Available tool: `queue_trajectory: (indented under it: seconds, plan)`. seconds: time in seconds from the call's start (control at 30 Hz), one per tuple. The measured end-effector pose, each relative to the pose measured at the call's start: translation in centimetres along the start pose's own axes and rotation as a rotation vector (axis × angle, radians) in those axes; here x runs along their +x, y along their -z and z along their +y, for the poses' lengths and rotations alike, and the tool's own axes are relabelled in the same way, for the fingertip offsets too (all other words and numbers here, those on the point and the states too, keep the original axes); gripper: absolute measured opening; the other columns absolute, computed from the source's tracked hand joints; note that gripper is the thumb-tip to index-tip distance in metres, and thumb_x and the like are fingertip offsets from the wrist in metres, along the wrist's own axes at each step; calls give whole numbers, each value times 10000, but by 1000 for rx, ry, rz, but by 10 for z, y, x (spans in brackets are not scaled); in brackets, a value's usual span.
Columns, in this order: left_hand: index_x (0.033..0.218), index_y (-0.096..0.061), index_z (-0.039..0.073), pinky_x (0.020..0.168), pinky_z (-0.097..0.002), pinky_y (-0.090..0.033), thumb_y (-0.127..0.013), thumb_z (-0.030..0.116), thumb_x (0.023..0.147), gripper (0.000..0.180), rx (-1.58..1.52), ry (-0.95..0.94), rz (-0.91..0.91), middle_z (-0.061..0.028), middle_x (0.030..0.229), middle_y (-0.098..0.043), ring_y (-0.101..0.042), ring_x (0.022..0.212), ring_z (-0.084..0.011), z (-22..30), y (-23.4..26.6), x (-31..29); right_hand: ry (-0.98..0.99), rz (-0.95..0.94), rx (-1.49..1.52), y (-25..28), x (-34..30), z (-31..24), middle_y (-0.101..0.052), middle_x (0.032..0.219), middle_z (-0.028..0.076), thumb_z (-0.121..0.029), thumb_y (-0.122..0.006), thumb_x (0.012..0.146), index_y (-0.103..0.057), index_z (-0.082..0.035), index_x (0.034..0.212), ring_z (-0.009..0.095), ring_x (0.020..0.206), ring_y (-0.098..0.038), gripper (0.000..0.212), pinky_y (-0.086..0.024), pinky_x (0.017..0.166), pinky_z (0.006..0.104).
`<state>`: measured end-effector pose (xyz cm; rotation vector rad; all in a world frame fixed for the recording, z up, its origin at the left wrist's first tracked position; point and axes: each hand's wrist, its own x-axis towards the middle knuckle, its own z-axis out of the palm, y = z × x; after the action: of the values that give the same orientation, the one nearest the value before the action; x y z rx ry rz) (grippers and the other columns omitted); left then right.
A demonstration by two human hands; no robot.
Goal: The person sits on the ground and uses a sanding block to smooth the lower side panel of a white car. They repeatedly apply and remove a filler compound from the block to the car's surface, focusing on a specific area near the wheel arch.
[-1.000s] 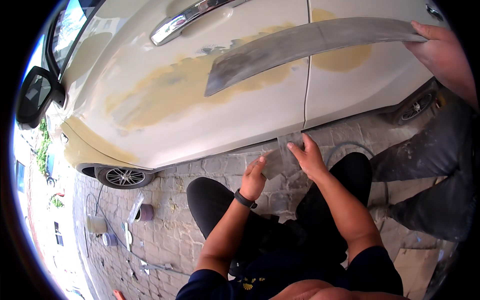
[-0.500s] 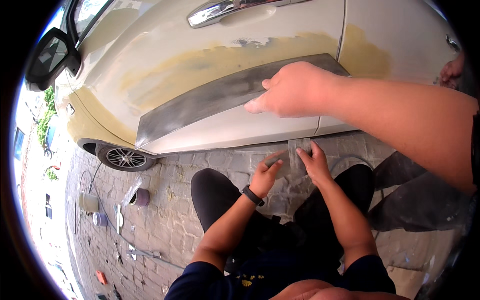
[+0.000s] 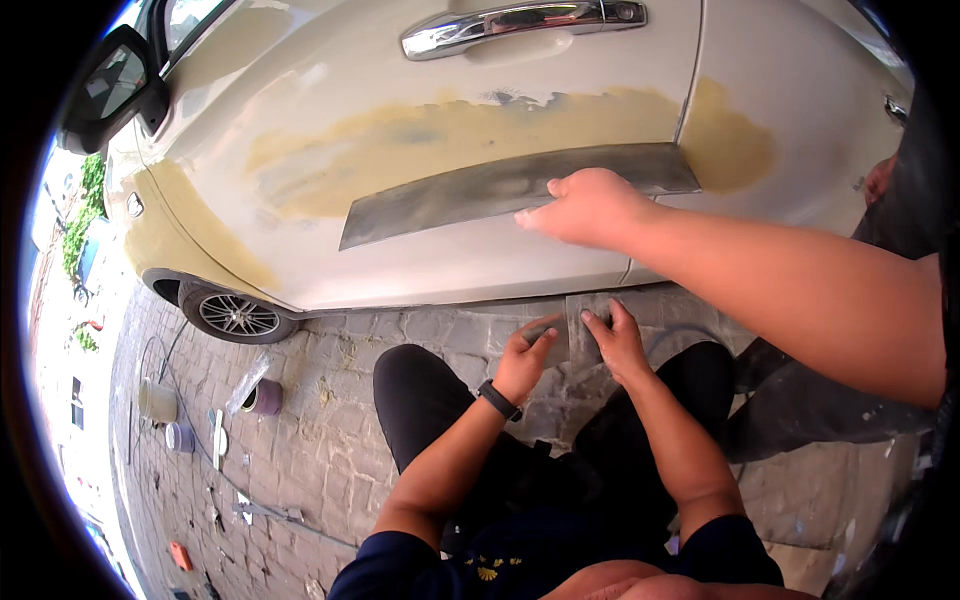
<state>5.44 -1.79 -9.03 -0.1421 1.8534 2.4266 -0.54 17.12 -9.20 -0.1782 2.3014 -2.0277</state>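
Note:
Low in front of the car door, my left hand (image 3: pixel 523 366) and my right hand (image 3: pixel 617 342) pinch a thin grey sheet (image 3: pixel 578 345), likely sandpaper, between them. Its colour blends with the paving, so its outline is hard to make out. Thumbs lie on top, and the other fingers curl beneath. Above my hands, a co-worker's hand (image 3: pixel 592 208) grips the lower edge of a long, dark grey flexible strip (image 3: pixel 450 194). That strip spans the beige car door (image 3: pixel 330 272), just below a yellowish filler patch (image 3: pixel 400 140). Whether it touches the door I cannot tell.
A chrome door handle (image 3: pixel 520 28) is above, with the side mirror (image 3: pixel 115 88) and front wheel (image 3: pixel 236 313) to the left. Tubs (image 3: pixel 158 402), an open can (image 3: pixel 264 397), a white spreader (image 3: pixel 219 440) and a hose (image 3: pixel 300 520) lie on the paving. The co-worker's legs (image 3: pixel 800 405) are at my right.
The co-worker's strip has moved away from me toward the door and looks smaller. The view has shifted slightly. My hands keep the same pinch on the grey sheet.

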Motion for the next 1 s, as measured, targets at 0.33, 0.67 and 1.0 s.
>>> queue_trajectory:
  seconds: [0.33, 0.67, 1.0]
  plan:
    - [1360, -661, 18, 869, -278, -549, -591, 198, 1086, 335, -16, -23, -34, -54, 1150, -733, -657, 988, -100, -6, 5, 3, 22, 2, 9, -7, 2, 9, -599, 960, 22, -177, -724, 1000, -599, 6, 1075, 98, 906, -512, 234, -461, 804, 286]
    - [1329, -687, 12, 935, -296, -521, -599, 199, 1073, 330, -17, 8, -14, -62, 1186, -734, -641, 1050, -118, -3, 6, 1, -61, -50, 60, -10, -2, 1, -673, 1029, 44, -163, -695, 1019, -622, 22, 1151, 102, 934, -577, 239, -494, 828, 303]
    - [1282, -709, 0, 872, -269, -517, -657, 178, 1041, 304, -10, -1, 26, -43, 1097, -729, -628, 993, -106, -13, 8, 5, -48, -27, -62, -9, -1, 9, -717, 1038, 136, -227, -721, 996, -633, 55, 1167, 174, 930, -638, 342, -521, 845, 363]
